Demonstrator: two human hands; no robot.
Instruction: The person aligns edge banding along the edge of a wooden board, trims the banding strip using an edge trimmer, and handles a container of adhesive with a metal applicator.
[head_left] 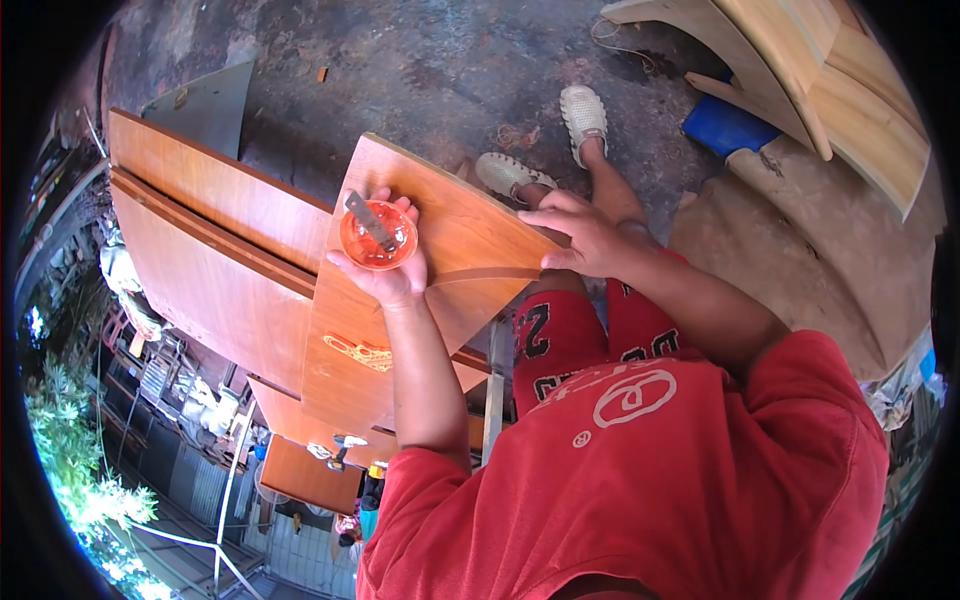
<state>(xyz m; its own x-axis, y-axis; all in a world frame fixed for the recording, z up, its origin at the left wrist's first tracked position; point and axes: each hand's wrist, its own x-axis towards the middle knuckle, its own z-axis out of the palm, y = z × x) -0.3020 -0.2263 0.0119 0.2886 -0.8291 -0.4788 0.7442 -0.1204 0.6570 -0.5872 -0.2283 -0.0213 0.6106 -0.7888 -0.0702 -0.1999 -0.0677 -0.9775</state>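
Cupped in my left hand [405, 285] is a small orange bowl [350, 240] over the face of a wooden board. Glossy orange-red paste coats its inside. A flat metal putty knife [369, 219] leans in the bowl, its upper end past the rim. My right hand [590, 235] grips the corner of the reddish-brown wooden board [475, 225], its fingers along the edge and thumb apart from them. A curved dark mark crosses the board near that corner. Lower on the board is an orange patterned piece or marking [358, 352]; I cannot tell which.
Other wooden panels [205, 280] stand at the left. A grey sheet [210, 110] lies behind them on the stained concrete floor [420, 70]. Curved pale wood pieces [800, 70], a blue object [728, 125] and brown sheeting [790, 260] are at the right. My feet are close beyond the board.
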